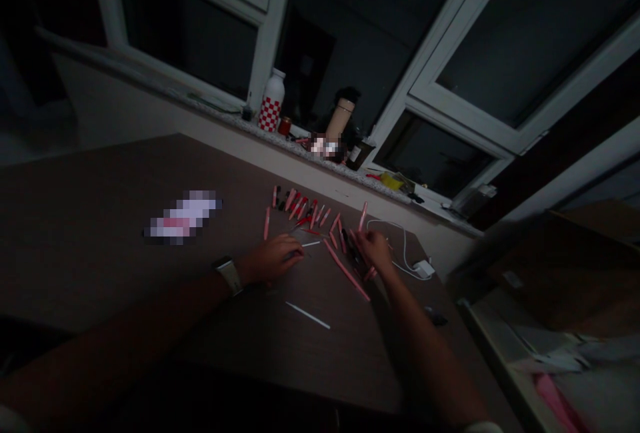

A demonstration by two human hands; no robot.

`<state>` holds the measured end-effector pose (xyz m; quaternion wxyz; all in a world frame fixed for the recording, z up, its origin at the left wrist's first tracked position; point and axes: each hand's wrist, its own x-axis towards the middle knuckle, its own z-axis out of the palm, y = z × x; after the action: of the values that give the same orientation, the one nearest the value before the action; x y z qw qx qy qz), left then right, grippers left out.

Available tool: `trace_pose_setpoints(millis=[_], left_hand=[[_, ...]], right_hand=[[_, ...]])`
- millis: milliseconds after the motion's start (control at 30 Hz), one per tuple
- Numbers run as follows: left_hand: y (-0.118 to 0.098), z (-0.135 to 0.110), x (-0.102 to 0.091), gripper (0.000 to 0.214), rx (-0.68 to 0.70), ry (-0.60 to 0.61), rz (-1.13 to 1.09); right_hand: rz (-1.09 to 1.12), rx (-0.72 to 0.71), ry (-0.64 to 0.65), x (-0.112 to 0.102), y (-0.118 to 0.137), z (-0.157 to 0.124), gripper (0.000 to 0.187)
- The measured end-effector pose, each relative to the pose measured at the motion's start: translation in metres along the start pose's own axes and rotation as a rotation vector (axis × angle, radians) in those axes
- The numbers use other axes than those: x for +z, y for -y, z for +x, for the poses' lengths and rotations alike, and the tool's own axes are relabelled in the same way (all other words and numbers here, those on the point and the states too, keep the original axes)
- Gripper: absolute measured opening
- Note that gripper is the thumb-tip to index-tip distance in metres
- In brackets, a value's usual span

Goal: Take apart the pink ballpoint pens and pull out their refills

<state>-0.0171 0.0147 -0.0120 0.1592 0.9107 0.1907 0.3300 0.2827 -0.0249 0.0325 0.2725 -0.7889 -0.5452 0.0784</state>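
Note:
My left hand [277, 257], a watch on its wrist, rests low over the table with its fingers curled together. One end of a thin white stick [311, 244] lies right by its fingertips; whether they grip it is hard to see. On the right, my right hand [374, 250] has its fingers closed among slim pink and dark pen-like sticks. A pink stick [363, 216] meets its fingertips, but what they hold is unclear in the dim light. A long pink stick [346, 269] lies between my hands. Behind them runs a row of pink, red and black sticks [299, 206].
Another white stick [307, 315] lies nearer me on the table [225, 333]. A blurred-out phone-like object [184, 218] is at left. At right lies a white charger [423, 269] with its cable. A red-checked bottle [271, 103] and a tan flask [340, 118] stand on the windowsill.

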Motion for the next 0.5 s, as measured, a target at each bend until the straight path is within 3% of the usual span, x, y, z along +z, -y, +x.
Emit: trace_pose_setpoints(millis=[200, 267, 400, 500], left_hand=[[-0.013, 0.001, 0.000, 0.022, -0.052, -0.018, -0.038], [-0.015, 0.002, 0.000, 0.022, -0.050, 0.004, -0.050], [-0.016, 0.004, -0.001, 0.023, -0.044, 0.043, -0.047], [-0.014, 0.005, -0.001, 0.024, -0.069, 0.058, -0.018]], right_hand=[[0.467, -0.140, 0.120, 0.060, 0.036, -0.053, 0.038], [0.780, -0.152, 0.189, 0.073, 0.041, -0.068, 0.034], [0.987, -0.173, 0.288, 0.076, 0.040, -0.081, 0.032], [1.011, -0.116, 0.235, 0.070, 0.035, -0.083, 0.035]])
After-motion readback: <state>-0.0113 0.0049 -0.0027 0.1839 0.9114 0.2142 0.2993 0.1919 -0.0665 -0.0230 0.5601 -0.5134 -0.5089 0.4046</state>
